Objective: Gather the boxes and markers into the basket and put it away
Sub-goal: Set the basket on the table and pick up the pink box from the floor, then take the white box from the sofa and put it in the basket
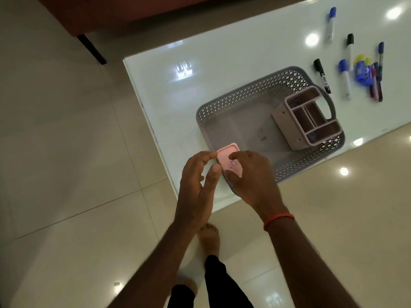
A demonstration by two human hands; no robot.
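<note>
A grey perforated basket [226, 101] sits on the white table [222, 54]. Inside it, at the right end, lies a pale pink organiser box [287, 121] with several compartments. Over the basket's near-left corner I hold a small pink box [226, 160] between both hands: my left hand [198, 185] pinches its left edge, my right hand [249, 176] grips its right side. Several markers lie on the table beyond the basket: a black-capped one [322, 76], a blue-capped one [344, 78], another black-capped one [349, 47], a blue one [330, 23], and a bunch [369, 74] at the far right.
The table's corner and near edge run just under my hands, with glossy tiled floor [66, 174] below and to the left. My bare foot [209, 238] stands close to the table. A dark brown piece of furniture with a black leg [92, 48] stands at the top left.
</note>
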